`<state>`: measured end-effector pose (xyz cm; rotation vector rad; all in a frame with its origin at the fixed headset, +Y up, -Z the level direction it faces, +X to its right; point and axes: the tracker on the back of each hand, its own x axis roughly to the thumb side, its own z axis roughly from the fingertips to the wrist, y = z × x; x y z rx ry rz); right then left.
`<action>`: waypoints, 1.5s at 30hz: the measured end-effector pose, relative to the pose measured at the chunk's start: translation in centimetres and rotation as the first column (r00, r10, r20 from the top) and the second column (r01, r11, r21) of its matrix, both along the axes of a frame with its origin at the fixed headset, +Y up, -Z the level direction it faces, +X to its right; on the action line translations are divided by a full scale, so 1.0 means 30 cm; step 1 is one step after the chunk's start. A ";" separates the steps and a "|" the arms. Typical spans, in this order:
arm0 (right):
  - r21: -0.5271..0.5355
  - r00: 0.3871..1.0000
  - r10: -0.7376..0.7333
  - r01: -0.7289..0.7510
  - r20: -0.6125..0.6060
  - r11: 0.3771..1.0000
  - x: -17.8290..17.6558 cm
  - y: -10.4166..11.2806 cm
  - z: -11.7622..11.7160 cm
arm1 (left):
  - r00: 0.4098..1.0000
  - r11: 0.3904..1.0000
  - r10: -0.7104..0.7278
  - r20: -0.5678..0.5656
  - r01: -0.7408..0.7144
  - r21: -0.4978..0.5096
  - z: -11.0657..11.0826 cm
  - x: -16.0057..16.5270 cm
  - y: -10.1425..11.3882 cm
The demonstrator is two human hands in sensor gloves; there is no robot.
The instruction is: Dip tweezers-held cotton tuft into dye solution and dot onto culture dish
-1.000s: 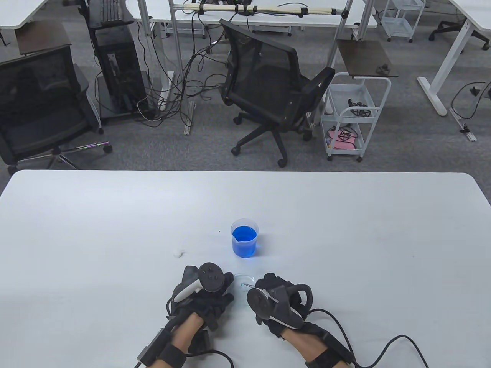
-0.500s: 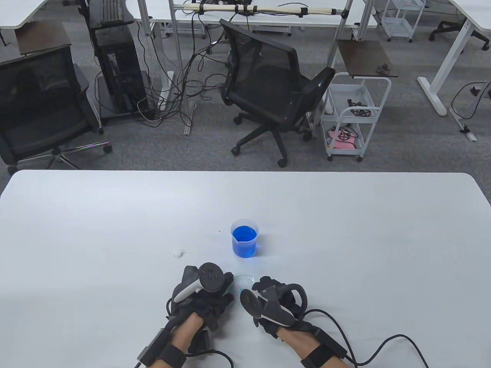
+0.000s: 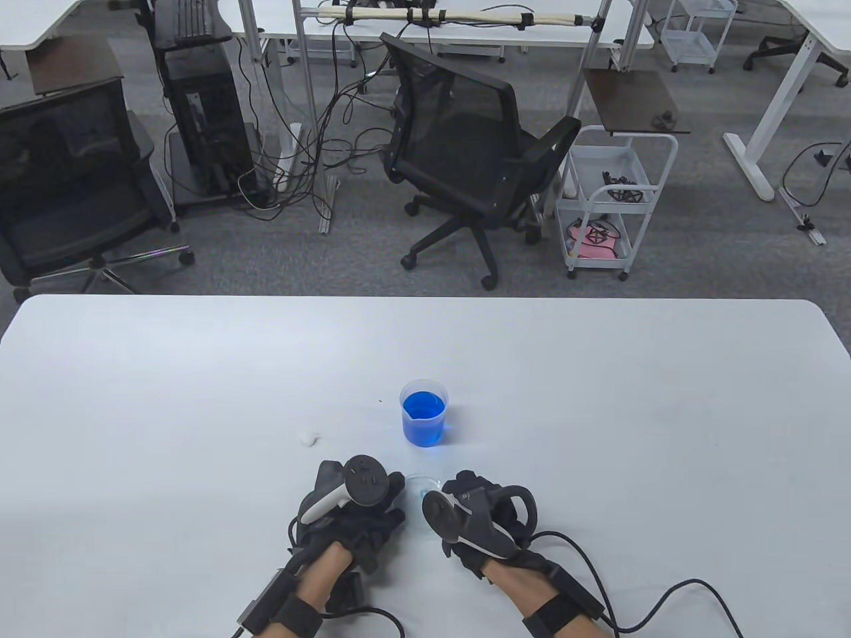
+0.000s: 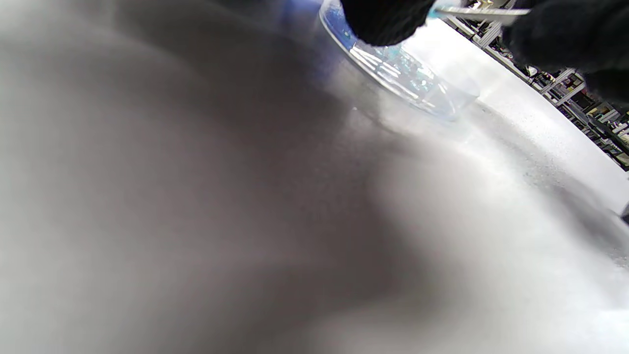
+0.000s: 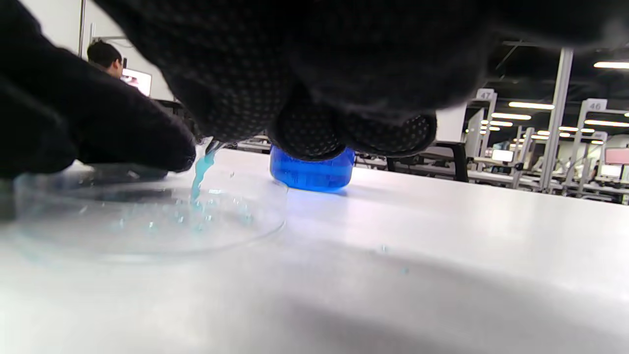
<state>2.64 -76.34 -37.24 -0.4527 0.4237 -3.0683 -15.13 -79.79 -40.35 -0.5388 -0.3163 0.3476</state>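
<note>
An office floor with a black mesh chair [image 3: 465, 153] and a white wire cart [image 3: 608, 199] lies beyond a wide white surface [image 3: 199, 399]. Left to right along its near part: a small white cotton wad [image 3: 307, 437] lies loose, apart from everything else. The left hand [image 3: 356, 508] rests knuckles-up on the surface just beside the dish, its fingertips [image 4: 385, 19] touching the dish's near rim; whether it actually grips the rim cannot be told. The dish [image 3: 421, 487] is shallow, round and clear, sitting flat between the two hands, its floor speckled with pale blue drops and smears [image 5: 196, 216]. Behind it, well clear, stands a clear plastic cup [image 3: 424, 413], upright and about two-thirds full of vivid blue liquid. The right hand [image 3: 479, 515] hovers low over the dish's right edge, fingers pinched around thin metal tweezers [image 4: 479, 14]. From the tips hangs a cotton tuft [image 5: 202, 169], soaked turquoise and drawn into a thin wet strand reaching down to the dish floor.
</note>
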 end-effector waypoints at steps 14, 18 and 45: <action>0.030 0.998 -0.055 0.054 0.027 0.998 0.032 0.040 -0.009 | 1.000 1.000 -0.001 0.000 0.001 -0.002 -0.001 0.001 0.000; 0.005 0.999 -0.021 0.021 0.038 1.000 0.034 0.011 -0.020 | 1.000 1.000 -0.002 0.000 0.002 -0.001 -0.002 0.001 0.000; -0.011 0.999 0.015 -0.015 0.048 1.000 0.055 -0.013 -0.012 | 1.000 1.000 -0.004 -0.002 0.004 -0.003 -0.002 -0.001 0.000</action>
